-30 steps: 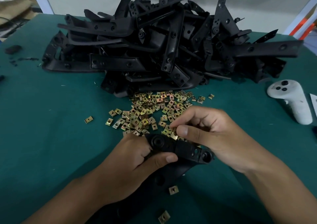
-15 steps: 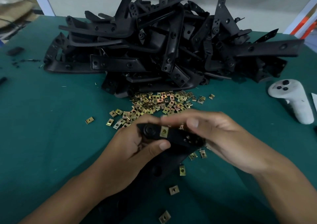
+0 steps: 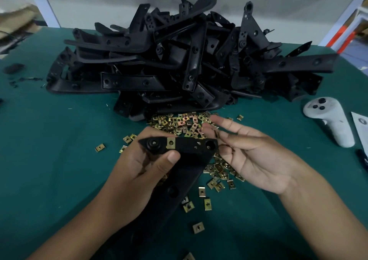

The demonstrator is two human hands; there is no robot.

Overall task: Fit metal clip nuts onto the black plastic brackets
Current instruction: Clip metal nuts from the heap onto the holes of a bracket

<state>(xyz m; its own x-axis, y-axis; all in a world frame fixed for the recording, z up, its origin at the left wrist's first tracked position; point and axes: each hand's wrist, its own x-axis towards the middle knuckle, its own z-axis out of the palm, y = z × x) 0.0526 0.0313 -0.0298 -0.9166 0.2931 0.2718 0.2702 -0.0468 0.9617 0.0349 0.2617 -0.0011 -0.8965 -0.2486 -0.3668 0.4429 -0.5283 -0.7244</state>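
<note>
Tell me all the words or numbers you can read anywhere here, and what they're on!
No words or numbers can be read.
White paper at the right edge: a small round mark, too blurred to read.
White controller: buttons only, no readable label.
Held bracket, clip nuts: no text visible.

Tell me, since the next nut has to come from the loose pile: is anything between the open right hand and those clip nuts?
Nothing visible. The right hand hangs open directly above the clip nuts on the green table. The bracket, gripped by the left hand, sits to its left, not beneath it.
</note>
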